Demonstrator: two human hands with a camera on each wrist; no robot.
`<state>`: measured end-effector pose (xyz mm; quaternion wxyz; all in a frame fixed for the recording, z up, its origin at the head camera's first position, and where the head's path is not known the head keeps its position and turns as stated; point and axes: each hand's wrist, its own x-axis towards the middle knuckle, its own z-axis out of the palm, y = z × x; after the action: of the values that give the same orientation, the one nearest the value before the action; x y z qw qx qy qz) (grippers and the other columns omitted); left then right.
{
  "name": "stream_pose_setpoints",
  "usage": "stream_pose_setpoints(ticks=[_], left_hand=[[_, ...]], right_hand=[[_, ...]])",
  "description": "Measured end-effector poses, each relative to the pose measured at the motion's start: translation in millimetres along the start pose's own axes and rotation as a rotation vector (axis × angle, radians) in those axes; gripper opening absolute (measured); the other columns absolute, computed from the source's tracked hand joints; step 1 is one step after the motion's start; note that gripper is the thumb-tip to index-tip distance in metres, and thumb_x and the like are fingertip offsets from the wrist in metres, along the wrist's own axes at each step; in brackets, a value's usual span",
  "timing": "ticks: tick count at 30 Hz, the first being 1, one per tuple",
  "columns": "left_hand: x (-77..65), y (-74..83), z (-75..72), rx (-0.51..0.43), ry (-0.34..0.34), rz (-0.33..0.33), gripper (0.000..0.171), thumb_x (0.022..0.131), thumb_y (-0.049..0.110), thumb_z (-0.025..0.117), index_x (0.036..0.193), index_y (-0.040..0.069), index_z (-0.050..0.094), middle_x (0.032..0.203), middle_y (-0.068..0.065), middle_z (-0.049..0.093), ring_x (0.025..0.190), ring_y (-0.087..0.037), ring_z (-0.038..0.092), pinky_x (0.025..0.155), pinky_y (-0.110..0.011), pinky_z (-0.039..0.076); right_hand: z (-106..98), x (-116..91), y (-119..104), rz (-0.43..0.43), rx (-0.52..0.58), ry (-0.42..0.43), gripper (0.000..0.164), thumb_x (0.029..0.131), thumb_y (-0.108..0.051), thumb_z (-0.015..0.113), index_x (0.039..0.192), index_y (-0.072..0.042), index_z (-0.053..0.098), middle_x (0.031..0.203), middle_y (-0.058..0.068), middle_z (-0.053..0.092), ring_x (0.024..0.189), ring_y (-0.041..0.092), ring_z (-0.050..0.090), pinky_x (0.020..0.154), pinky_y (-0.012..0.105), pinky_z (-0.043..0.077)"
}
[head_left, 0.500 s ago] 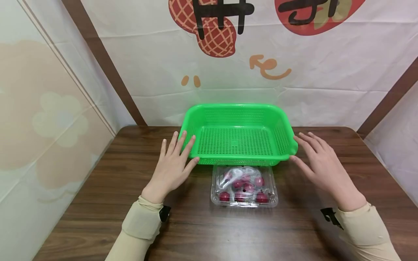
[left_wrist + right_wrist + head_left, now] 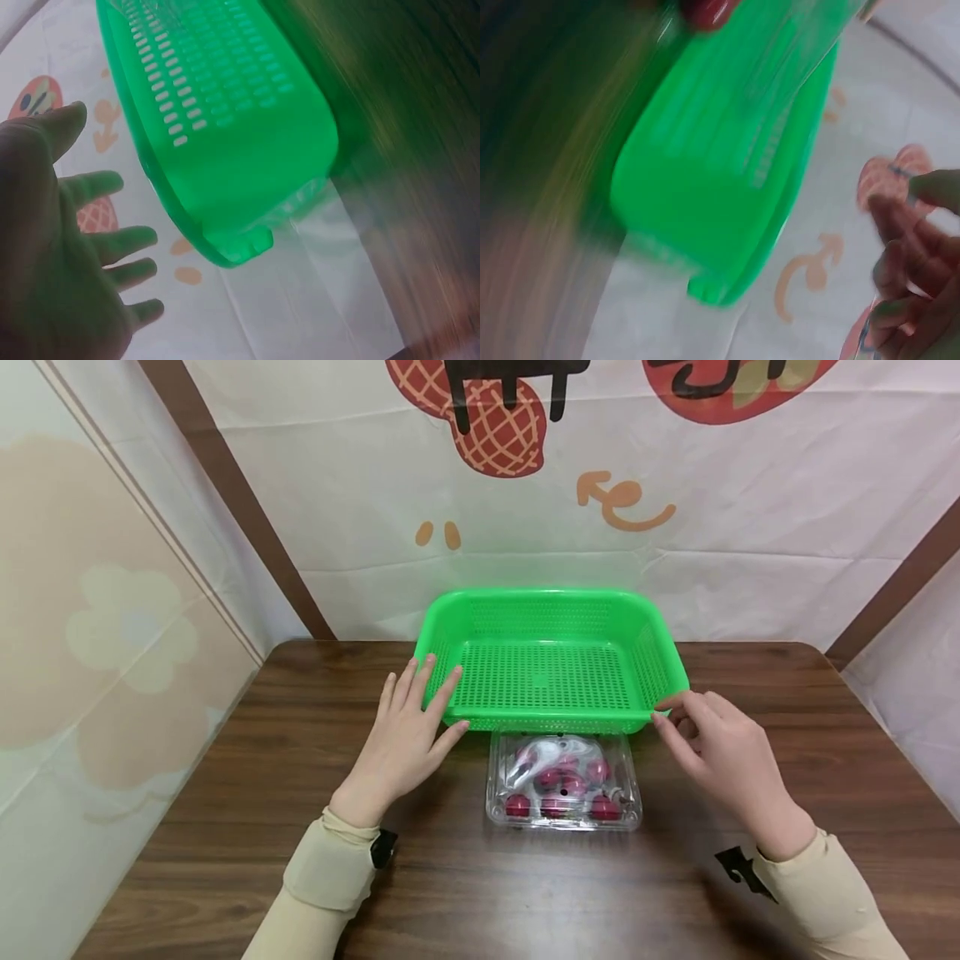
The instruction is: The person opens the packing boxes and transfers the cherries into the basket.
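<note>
A green plastic basket (image 2: 540, 720) with a perforated bottom and sides stands at the back of the table. Just in front of it is a clear plastic clamshell box (image 2: 562, 781) with several round dark-red fruits in it; their exact kind is hard to tell. My left hand (image 2: 397, 739) is at the basket's left front corner, fingers straight and spread, holding nothing. By the right front corner is my right hand (image 2: 723, 760), with fingers loosely bent and thumb near the index finger. The right wrist view shows nothing in that hand and a gap between it and the basket.
The dark wooden table (image 2: 465, 893) ends at the back against a white printed cloth (image 2: 360, 485). Another cloth with pale flowers (image 2: 127, 635) hangs along the left side.
My right hand has drawn inward to the left, and its fingers have bent from nearly straight. The left hand has hardly moved. The head view has tilted slightly downward.
</note>
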<state>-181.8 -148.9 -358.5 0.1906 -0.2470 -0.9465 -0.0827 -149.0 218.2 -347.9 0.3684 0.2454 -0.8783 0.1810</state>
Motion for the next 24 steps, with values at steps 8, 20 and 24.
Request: stream_pose_setpoints(ticks=[8, 20, 24], left_hand=[[4.8, 12.6, 1.8, 0.012, 0.109, 0.156, 0.058, 0.09, 0.04, 0.052, 0.138, 0.008, 0.043, 0.14, -0.021, 0.041, 0.13, -0.035, 0.029, 0.108, -0.055, 0.024], [8.7, 38.3, -7.6, 0.05, 0.274, 0.486, 0.034, 0.085, 0.024, 0.063, 0.112, 0.004, 0.065, 0.105, -0.009, 0.067, 0.108, -0.026, 0.055, 0.101, -0.039, 0.041], [6.7, 42.1, -10.3, 0.036, 0.305, 0.573, 0.021, 0.083, 0.016, 0.063, 0.101, 0.005, 0.068, 0.092, -0.005, 0.067, 0.095, -0.023, 0.057, 0.092, -0.036, 0.047]], right_hand=[[-1.3, -1.9, -35.9, 0.208, 0.198, -0.108, 0.007, 0.085, -0.019, 0.064, 0.08, -0.018, 0.058, 0.061, -0.01, 0.055, 0.051, 0.001, 0.047, 0.045, 0.025, 0.045], [14.0, -9.4, -84.1, 0.575, 0.72, -0.495, 0.026, 0.091, -0.036, 0.053, 0.087, -0.011, 0.058, 0.063, 0.003, 0.063, 0.045, 0.016, 0.057, 0.044, 0.033, 0.05], [18.5, -6.2, -88.1, 0.628, 0.825, -0.595, 0.032, 0.091, -0.038, 0.052, 0.087, -0.007, 0.06, 0.067, 0.006, 0.065, 0.048, 0.021, 0.06, 0.043, 0.038, 0.05]])
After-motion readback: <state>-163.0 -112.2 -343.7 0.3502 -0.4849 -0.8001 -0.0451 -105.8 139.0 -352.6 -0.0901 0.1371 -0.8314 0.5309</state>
